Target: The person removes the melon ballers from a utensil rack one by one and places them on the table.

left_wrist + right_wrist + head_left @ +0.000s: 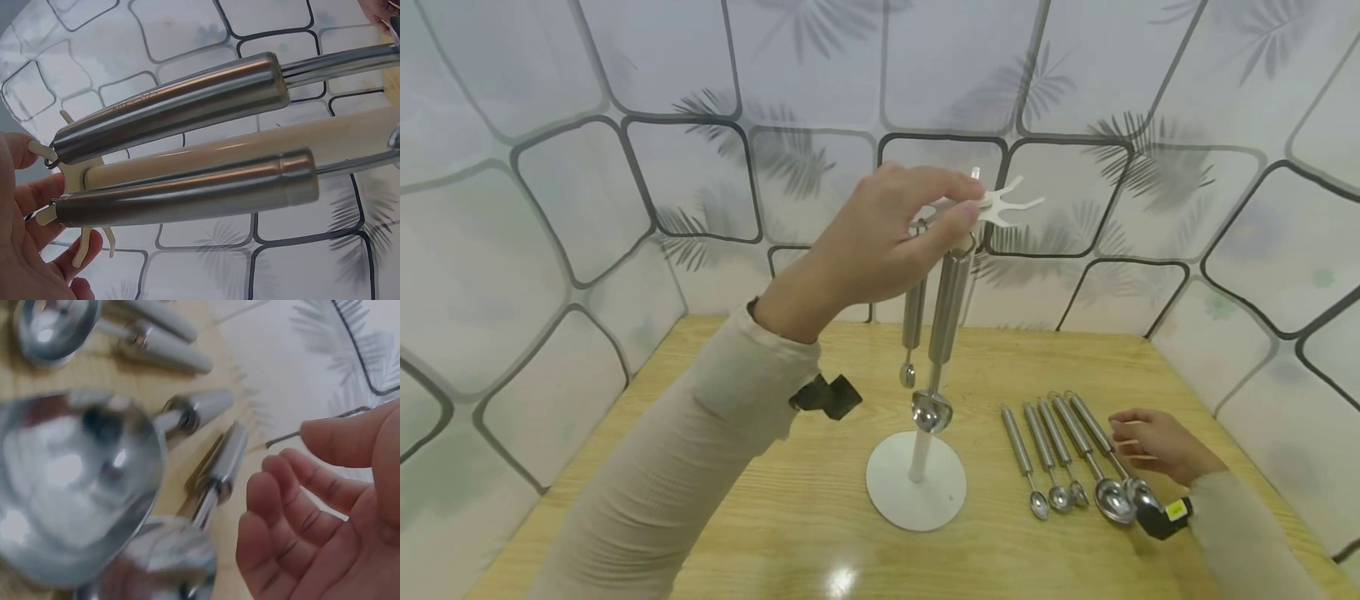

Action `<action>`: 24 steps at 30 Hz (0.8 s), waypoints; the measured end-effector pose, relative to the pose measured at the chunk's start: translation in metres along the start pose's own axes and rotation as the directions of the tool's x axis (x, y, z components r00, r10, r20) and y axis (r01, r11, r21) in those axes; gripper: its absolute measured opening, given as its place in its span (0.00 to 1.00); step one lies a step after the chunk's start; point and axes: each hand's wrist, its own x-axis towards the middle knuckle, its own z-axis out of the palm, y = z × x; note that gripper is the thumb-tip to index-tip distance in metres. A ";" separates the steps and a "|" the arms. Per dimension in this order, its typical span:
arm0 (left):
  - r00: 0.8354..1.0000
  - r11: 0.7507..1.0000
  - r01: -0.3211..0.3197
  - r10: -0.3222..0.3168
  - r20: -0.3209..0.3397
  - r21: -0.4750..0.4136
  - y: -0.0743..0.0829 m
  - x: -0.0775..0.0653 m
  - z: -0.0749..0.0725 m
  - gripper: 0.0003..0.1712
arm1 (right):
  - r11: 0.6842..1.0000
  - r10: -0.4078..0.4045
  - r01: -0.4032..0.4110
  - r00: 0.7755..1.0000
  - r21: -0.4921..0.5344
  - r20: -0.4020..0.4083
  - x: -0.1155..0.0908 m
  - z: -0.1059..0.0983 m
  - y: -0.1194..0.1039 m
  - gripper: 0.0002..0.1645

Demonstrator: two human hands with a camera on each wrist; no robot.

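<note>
My left hand (887,225) grips the pronged top of a white utensil stand (1003,204), thumb and fingers closed about its hooks. From those hooks hang a metal scoop (950,308) with a thick handle and a slimmer utensil with a small bowl (908,375). In the left wrist view both handles, the nearer one a scoop handle (175,106), run alongside the pale pole (250,150). My right hand (1165,446) hovers with loosely bent fingers, holding nothing, beside the larger scoops (1114,500). Their shiny bowls, including a big scoop bowl (69,487), fill the right wrist view's left side.
The stand's round white base (887,492) rests on the wooden table (775,500). To its right, several metal scoops and small spoons, such as a small spoon (1038,503), lie in a row. A patterned curtain (820,67) surrounds the table's back and sides.
</note>
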 end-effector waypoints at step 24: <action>0.994 0.987 0.097 -0.102 0.036 0.129 0.011 0.004 -0.001 0.17 | 0.921 -0.321 0.297 0.945 0.253 0.057 -0.019 0.033 -0.082 0.20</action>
